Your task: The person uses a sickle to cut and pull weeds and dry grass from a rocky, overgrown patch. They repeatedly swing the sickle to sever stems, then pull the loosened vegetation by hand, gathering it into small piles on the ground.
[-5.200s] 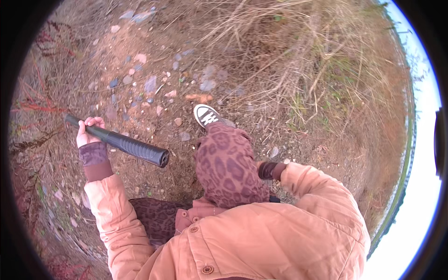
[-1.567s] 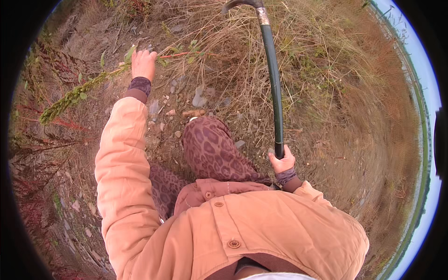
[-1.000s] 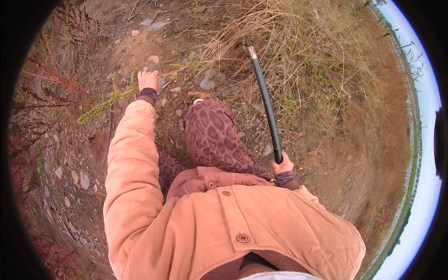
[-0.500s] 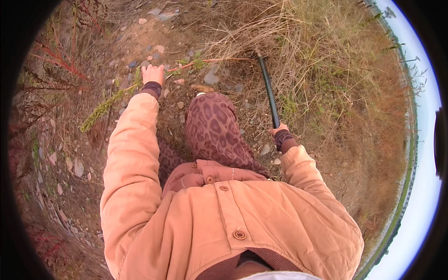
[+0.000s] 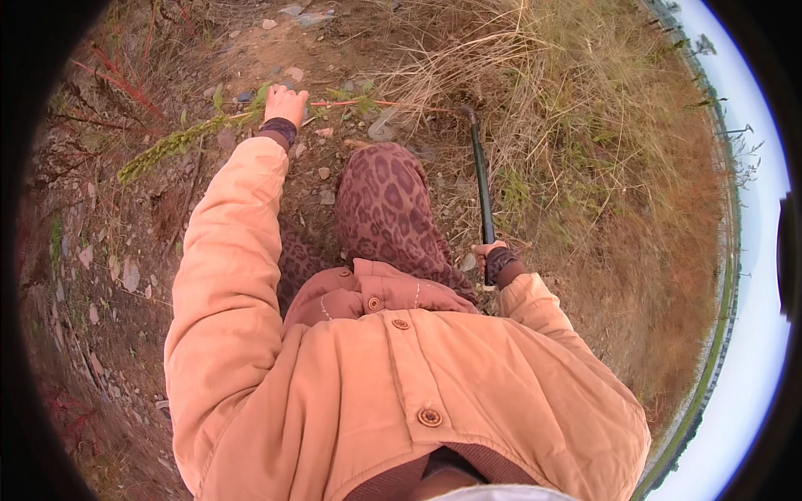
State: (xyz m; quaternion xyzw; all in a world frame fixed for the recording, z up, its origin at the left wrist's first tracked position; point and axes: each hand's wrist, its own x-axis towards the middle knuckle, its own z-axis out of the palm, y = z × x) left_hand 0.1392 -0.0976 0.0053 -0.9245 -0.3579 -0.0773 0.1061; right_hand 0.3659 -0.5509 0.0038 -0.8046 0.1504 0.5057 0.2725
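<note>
plant stem [image 5: 334, 103] lies inside left fingers [image 5: 279, 92], tool handle [image 5: 482, 188] inside right fingers [image 5: 480, 249].

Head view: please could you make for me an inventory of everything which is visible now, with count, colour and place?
plant: one, green with reddish stem, upper left to centre
tool: one, dark green, right of centre
grass: uncountable, straw and green, upper right
stones: many, grey and pinkish, left and upper middle
weeds: several, reddish, upper left
sky: one, pale, right edge
trousers: one pair, brown spotted, middle
jacket: one, tan, lower half
left hand: one, bare, around plant
right hand: one, bare, around tool
</note>
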